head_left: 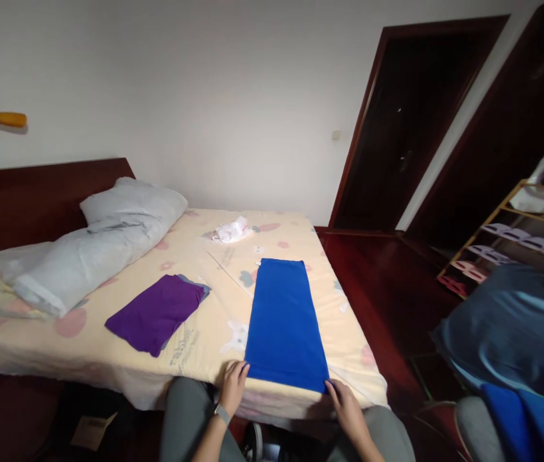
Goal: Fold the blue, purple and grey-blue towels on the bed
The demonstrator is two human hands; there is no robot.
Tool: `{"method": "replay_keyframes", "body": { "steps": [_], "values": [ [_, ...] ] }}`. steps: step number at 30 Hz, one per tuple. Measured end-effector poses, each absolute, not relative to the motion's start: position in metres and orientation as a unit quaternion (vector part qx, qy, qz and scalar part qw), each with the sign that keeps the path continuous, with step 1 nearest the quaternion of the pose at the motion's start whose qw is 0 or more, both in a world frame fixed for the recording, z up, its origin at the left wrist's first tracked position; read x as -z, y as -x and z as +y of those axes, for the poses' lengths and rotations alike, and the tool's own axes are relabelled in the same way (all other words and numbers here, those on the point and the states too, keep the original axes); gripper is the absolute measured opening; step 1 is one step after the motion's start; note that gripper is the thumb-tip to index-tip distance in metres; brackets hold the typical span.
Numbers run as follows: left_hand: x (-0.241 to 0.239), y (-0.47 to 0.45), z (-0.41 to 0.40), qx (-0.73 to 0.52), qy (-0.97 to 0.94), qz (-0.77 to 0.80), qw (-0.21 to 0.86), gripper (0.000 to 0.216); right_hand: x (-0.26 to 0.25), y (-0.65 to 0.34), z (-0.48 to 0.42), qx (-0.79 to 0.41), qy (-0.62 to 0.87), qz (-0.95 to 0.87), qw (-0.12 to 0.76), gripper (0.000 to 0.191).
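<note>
Blue folded cloth (284, 321) lies flat on bed (356, 359), long side running away from near edge, toward the near right corner; its near end sits at the near edge. Small white tag (258, 263) at its far left corner. Left hand (234, 388) at cloth's near left corner, fingers clamped on it, thumb and index together. Right hand (346, 405) at near right corner, fingers likewise clamped on cloth. Watch (222, 414) on left wrist.

Purple folded garment (159, 314) left of blue cloth, well apart, near the bed's near edge, set at an angle; grey-blue fabric (206, 290) peeks out at its far right corner. Crumpled white cloth (232, 230) toward the bed's far edge. Grey duvet (108, 244) heaped at left, by headboard (45, 192). Bed sheet print: rabbit, lettering, pink shapes.

Off bed's right edge: slipper rack (510, 202), with slippers (517, 235) in rows; dark door (407, 128) beyond the far right corner.
</note>
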State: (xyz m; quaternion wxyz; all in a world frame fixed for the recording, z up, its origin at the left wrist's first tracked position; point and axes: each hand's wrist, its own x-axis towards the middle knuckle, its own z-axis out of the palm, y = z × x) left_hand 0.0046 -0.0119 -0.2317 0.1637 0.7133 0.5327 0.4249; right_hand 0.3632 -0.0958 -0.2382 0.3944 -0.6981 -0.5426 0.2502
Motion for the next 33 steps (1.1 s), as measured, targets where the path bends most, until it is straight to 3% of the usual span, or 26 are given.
{"method": "replay_keyframes", "body": {
  "steps": [5,12,19,24,29,33],
  "values": [
    [0.238,-0.014,0.012,-0.382,-0.748,0.523,0.147,0.043,0.233,-0.367,-0.071,-0.235,0.721,-0.557,0.338,0.055],
    [0.258,-0.021,0.012,-0.373,-0.735,0.566,0.034,0.041,0.235,-0.370,-0.058,-0.217,0.746,-0.562,0.284,0.044],
    [0.245,-0.019,0.003,-0.332,-0.755,0.565,-0.027,0.029,0.242,-0.364,-0.066,-0.174,0.770,-0.562,0.248,0.035],
    [0.240,-0.020,0.000,-0.308,-0.760,0.569,-0.064,0.026,0.245,-0.355,-0.072,-0.114,0.785,-0.561,0.234,0.040],
    [0.247,-0.015,-0.007,-0.276,-0.791,0.536,-0.102,0.038,0.244,-0.349,-0.075,-0.054,0.794,-0.556,0.239,0.045],
    [0.241,-0.017,-0.016,-0.252,-0.850,0.461,-0.048,0.049,0.243,-0.347,-0.084,-0.003,0.797,-0.551,0.248,0.050]
  ]
}}
